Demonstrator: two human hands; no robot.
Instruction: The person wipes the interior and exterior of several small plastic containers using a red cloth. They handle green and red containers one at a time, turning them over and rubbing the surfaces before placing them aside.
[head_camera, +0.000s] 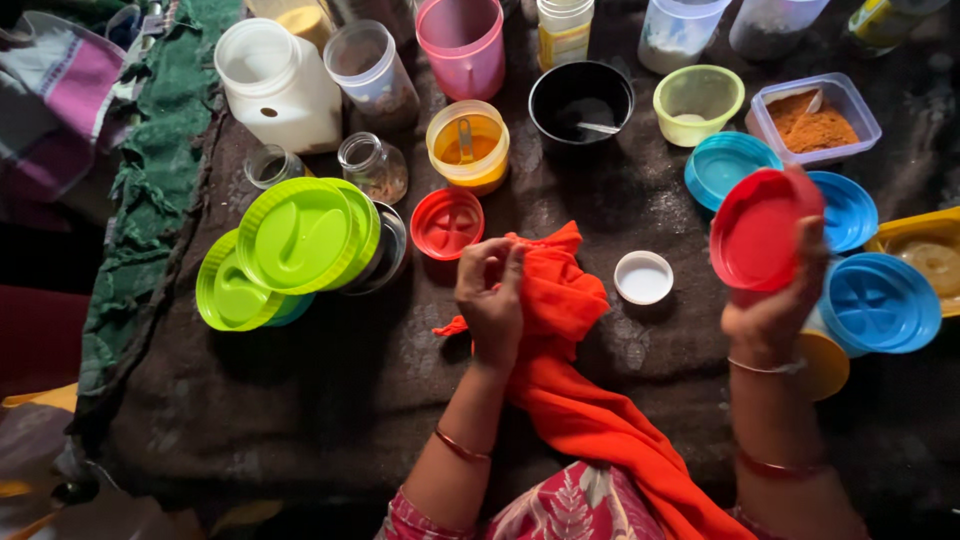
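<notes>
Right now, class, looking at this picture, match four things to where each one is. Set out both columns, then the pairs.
1. red lid
2. orange cloth
3. small white cap
4. orange powder

a. in the clear rectangular tub
b. in the left hand
c. on the dark mat, between the hands
d. in the right hand

Pairs: 1-d, 2-b, 3-c, 4-a

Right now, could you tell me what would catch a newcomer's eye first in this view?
First the orange cloth, bunched in the left hand at the centre, and the red lid raised in the right hand. Next the stacked green lids at left and the blue lids at right. All around, open jars and tubs crowd the dark mat.
</notes>
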